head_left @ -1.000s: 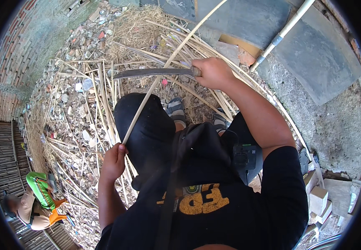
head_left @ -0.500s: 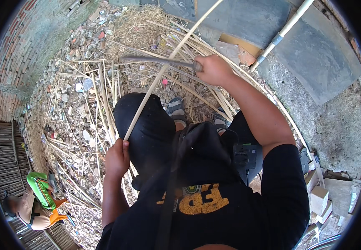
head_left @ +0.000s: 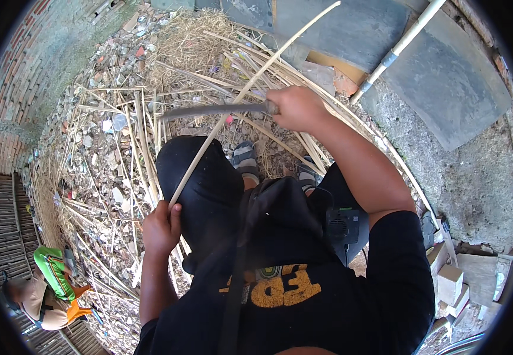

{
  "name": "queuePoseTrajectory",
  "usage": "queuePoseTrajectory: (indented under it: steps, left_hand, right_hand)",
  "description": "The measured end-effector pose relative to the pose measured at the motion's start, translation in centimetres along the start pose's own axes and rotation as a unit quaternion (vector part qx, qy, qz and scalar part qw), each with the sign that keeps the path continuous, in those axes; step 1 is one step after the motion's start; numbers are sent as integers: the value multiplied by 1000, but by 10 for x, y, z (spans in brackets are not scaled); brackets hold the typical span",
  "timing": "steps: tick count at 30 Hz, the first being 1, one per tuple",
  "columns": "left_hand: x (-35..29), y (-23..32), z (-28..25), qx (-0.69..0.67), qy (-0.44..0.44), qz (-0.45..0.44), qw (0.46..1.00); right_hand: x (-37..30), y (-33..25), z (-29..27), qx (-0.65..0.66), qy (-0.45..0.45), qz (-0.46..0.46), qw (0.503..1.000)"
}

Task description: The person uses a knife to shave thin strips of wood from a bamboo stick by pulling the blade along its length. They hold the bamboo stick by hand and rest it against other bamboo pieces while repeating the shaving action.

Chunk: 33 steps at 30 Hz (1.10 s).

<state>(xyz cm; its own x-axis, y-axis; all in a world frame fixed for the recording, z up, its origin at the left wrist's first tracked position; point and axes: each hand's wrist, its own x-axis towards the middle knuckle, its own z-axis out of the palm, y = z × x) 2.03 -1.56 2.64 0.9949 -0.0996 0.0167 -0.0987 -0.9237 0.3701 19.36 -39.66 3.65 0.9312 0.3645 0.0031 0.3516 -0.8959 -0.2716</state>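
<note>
My left hand (head_left: 162,228) is closed round the near end of a long, pale bamboo strip (head_left: 199,155), thumb on top. The strip slants up to the right, passing over my left knee, its far end bending toward the grey panels. In my right hand (head_left: 299,109) is the handle of a machete (head_left: 206,111) with a dark, slightly curved blade. That blade lies crosswise at the strip, its tip to the left. Whether its edge bites into the bamboo I cannot tell.
Split bamboo strips (head_left: 141,142) and dry straw (head_left: 191,41) cover the rubble ground. Grey panels (head_left: 451,89) and a pale pole (head_left: 398,50) lean at the right. A dark boxy device (head_left: 346,228) sits by my right thigh. Another person (head_left: 46,299) crouches lower left.
My right hand has drawn the machete nearer along the bamboo strip, toward my body. The strip's far end has swung right. My left hand keeps its hold, shifted slightly.
</note>
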Motion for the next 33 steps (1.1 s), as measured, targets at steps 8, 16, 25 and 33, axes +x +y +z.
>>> queuePoseTrajectory:
  steps: [8,16,25,33]
  left_hand:
    - [14,20,-7,48,1,-1,999]
    - [14,26,2,107,16,-8,994]
    - [9,21,4,139,35,4,990]
    - [-12,-4,14,98,36,11,994]
  right_hand:
    - [3,13,0,-12,-26,32,999]
    - [3,6,-4,6,-47,42,998]
    - [9,22,19,35,-7,35,999]
    - [8,17,31,96,0,27,995]
